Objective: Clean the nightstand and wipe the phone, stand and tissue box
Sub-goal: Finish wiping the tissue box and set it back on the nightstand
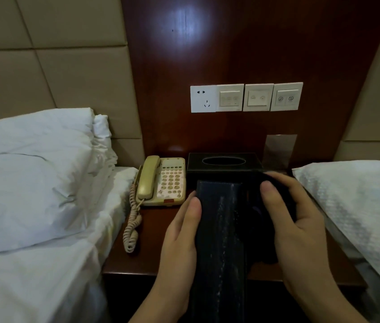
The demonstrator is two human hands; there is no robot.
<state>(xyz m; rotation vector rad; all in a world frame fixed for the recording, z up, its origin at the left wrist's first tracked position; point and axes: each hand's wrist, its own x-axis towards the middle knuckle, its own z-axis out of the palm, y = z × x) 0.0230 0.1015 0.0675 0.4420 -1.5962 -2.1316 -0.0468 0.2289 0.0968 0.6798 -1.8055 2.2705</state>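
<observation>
Dark red-brown wood panelling (242,54) backs the nightstand, flanked by padded beige wall panels (51,66), with a white socket (203,98) and three switch plates (259,97) set into it. Between two beds the nightstand tabletop (151,248) is seen, its surface a glossy reddish wood. At its back left a beige phone (161,180) is placed, handset on the cradle, and its coiled cord (133,224) trails forward over the tabletop. Just beside the phone, to the right, a black tissue box (224,163) with an oval opening is set against the wall.

In front of the tissue box a tall dark stand (219,241) is held up. The left hand (182,238) is wrapped round its left edge, the grip closed on it with the thumb lying on the front face. The right hand (301,220) is curled round a dark cloth (266,217), which is pressed against the right side of the stand. Pale streaks are visible on the stand's front.

White pillows (32,178) lie on the left bed, and a white textured pillow (359,201) on the right one.
</observation>
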